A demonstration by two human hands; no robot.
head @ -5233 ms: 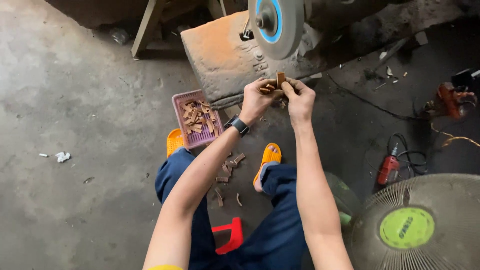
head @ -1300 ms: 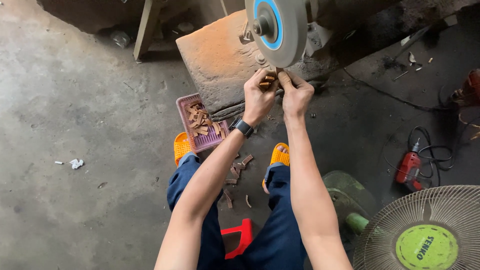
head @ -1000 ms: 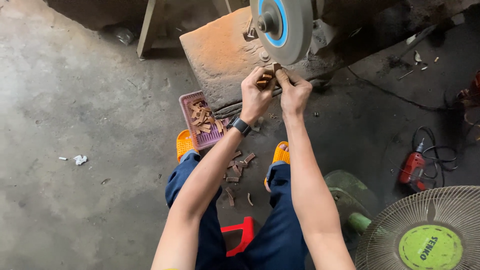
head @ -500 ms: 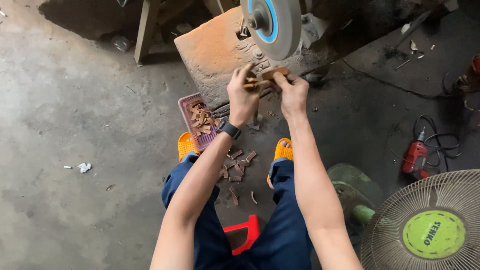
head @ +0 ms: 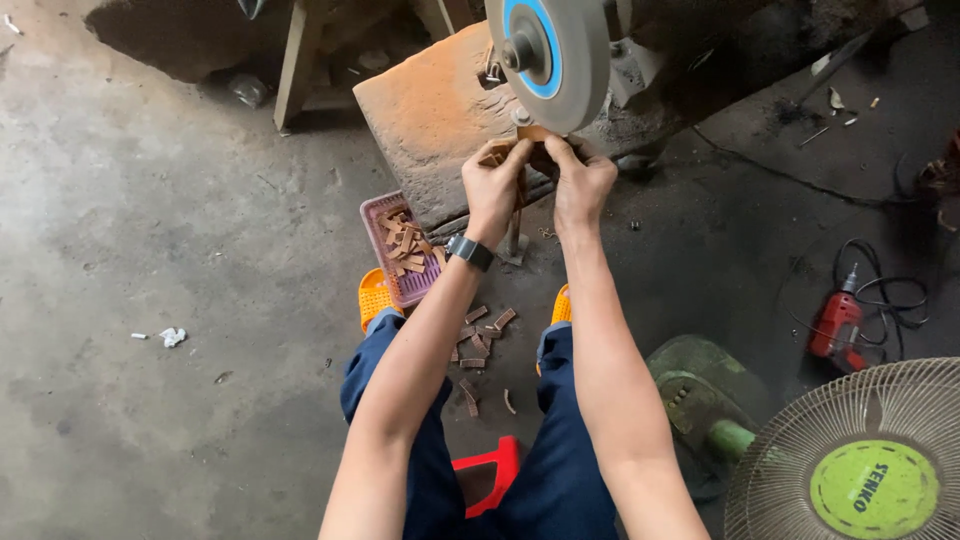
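Now, top centre of the frame, our left hand (head: 495, 185) and right hand (head: 580, 180) pinch a small brown wooden piece (head: 530, 135) against the grey grinding wheel with a blue hub (head: 547, 60). Many similar brown pieces (head: 400, 245) fill the pink plastic basket (head: 375, 215); others (head: 480, 340) lie scattered between our feet.

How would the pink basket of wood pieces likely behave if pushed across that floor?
The pink basket looks like thin slotted plastic, so probably light and a little flexible. It is low and flat, unlikely to tip. Its wood pieces lie loose and heaped, so a sharp push could spill some; the rough concrete floor may drag it.
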